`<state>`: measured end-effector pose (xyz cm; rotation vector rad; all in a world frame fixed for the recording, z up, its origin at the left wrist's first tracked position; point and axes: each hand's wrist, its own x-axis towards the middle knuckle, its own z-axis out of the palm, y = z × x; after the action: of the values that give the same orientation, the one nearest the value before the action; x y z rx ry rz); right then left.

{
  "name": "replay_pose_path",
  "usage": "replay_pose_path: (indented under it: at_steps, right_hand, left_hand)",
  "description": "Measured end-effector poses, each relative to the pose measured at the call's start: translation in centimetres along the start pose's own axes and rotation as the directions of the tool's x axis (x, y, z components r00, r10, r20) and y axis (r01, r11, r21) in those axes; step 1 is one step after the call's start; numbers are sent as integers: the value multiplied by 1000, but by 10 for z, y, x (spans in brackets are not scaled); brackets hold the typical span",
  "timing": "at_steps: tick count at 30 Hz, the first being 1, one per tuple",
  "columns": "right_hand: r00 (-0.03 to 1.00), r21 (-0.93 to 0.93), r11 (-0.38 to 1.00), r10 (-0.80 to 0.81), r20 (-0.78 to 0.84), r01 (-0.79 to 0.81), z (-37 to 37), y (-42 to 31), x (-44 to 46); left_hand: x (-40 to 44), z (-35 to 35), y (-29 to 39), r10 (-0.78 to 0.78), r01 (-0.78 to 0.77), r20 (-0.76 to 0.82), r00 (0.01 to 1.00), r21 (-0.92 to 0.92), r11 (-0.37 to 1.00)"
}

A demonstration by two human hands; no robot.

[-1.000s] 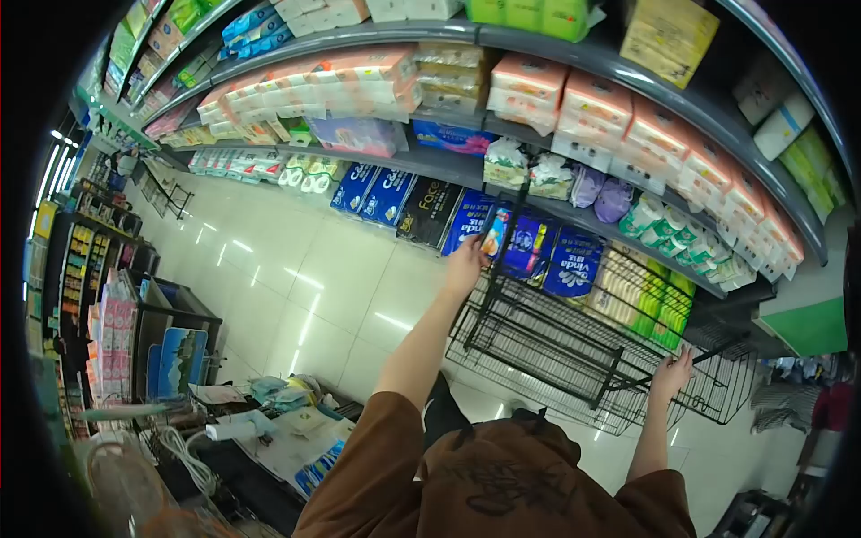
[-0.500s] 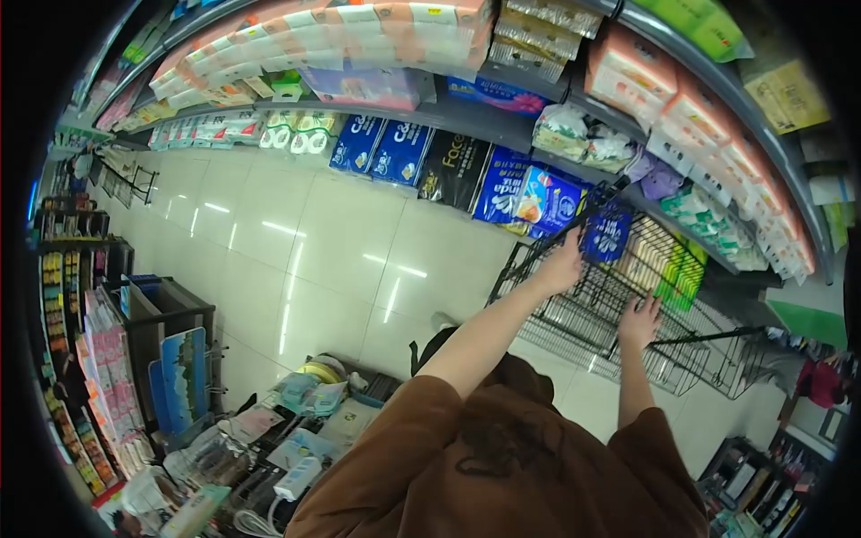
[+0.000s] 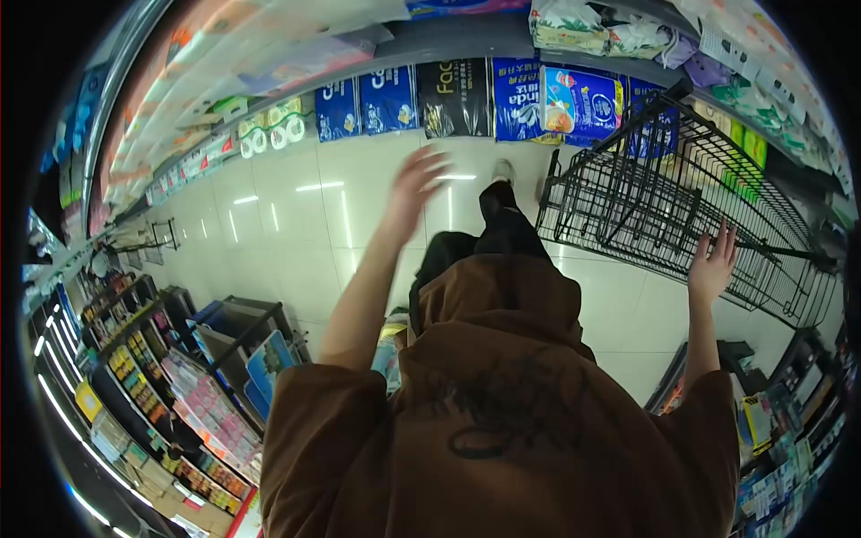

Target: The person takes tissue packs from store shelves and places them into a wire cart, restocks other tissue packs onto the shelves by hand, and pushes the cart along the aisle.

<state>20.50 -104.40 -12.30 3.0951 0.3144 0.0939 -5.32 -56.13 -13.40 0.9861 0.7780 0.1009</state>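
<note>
Over the floor left of my body, my left hand [image 3: 418,186] hangs in the air, slightly blurred, its fingers apart and nothing in them. My right hand [image 3: 713,262] is at the near side of a black wire shopping cart [image 3: 619,211]. Its fingers are stretched out and hold nothing; whether they touch the wire I cannot tell. Behind the cart's mesh, green packs [image 3: 746,143] show. Blue tissue packs [image 3: 583,100] stand along the lower shelf beyond the cart, beside a black pack [image 3: 456,99].
A long shelf [image 3: 466,34] of paper goods curves across the top. Pale tiled floor [image 3: 377,157] runs along it. To the left are a dark display bin [image 3: 238,323] and racks of small goods [image 3: 148,372]. Another wire cart [image 3: 161,235] stands farther off.
My left hand has let go of the cart and swung left. My right hand has shifted away from the green pack, fingers spread. My view has turned, and one foot now shows ahead.
</note>
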Motion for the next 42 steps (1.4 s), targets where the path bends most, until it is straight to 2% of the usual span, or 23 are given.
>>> replay_pose_path:
  at_steps: [1,3,5,6,7,9,11,13,14,15,17,18,19,21,22,23,27,29,31,36,39,40,42]
  right_hand:
    - [1000,7,1000,-1,-7,1,0,-3,5]
    - [1000,31,999,13,-11,-13,-4,-4,9]
    - [999,-9,999,49,7,-49,3,0,17]
    - [993,290,957,23,-113,11,11,1,22]
    - [989,406,914,84,-124,-27,-15,-42,23]
    - [990,674,739,76,-115,21,-53,-114,30]
    - [995,846,532,93,-29,-25,-93,-185,35]
    - [998,897,442,51,-43,16,-101,-226,52]
    - [998,922,386,66,0,-25,-106,-245,61]
    - [995,910,404,55,78,-93,-102,-253,71]
    - [998,745,665,-7,-66,54,-87,-264,91]
    - [991,670,735,-22,-131,105,-81,-271,95]
    - [980,584,799,-32,-199,144,-83,-276,93]
    - [994,622,775,-62,-92,106,-107,-283,90]
    - [996,644,761,-47,-74,83,-109,-282,91]
    - [998,666,744,-38,-46,59,-109,-282,91]
    - [999,705,708,4,44,-34,-109,-279,95]
    - [996,716,694,30,79,-78,-114,-281,96]
    - [995,705,703,31,100,-93,-113,-280,94]
    - [995,677,732,6,103,-75,-115,-272,80]
    - [998,701,712,-10,62,-37,-116,-266,68]
    - [995,694,718,-11,101,-63,-120,-265,64]
    - [995,702,710,-19,102,-59,-123,-261,57]
  left_hand:
    - [8,-55,-13,40,-28,-165,986,73,997]
    - [6,-119,-13,3,64,-422,907,145,987]
    - [1,-139,-8,-31,165,-545,838,199,966]
    - [2,-142,-9,-60,191,-549,834,184,964]
    - [4,-145,-13,-87,216,-553,829,174,961]
    - [15,-142,-27,-71,203,-435,897,266,942]
    - [36,-131,-39,-84,213,-325,942,384,898]
    - [61,-113,-42,-144,298,-318,937,513,805]
    - [73,-112,-44,-68,212,-245,967,631,746]
    - [81,-111,-47,-5,124,-163,987,733,669]
    - [93,-101,-41,189,-57,-31,981,897,439]
    - [96,-100,-41,165,-56,-22,986,888,456]
    - [102,-110,-48,77,14,-53,996,896,444]
    - [98,-112,-44,90,-57,17,996,880,471]
    - [95,-118,-46,41,-23,1,999,835,550]
    - [92,-130,-49,6,-44,47,999,875,481]
    - [84,-155,-54,-145,174,-112,983,813,556]
    - [85,-150,-47,-162,203,-133,978,790,578]
    - [90,-136,-39,-160,177,-98,982,773,609]
    - [110,-78,-10,-160,82,9,987,829,553]
    - [122,-57,-10,-129,-13,96,987,845,535]
    - [125,-54,-13,-119,-33,116,986,840,542]
    - [125,-53,-20,-122,-26,114,986,829,559]
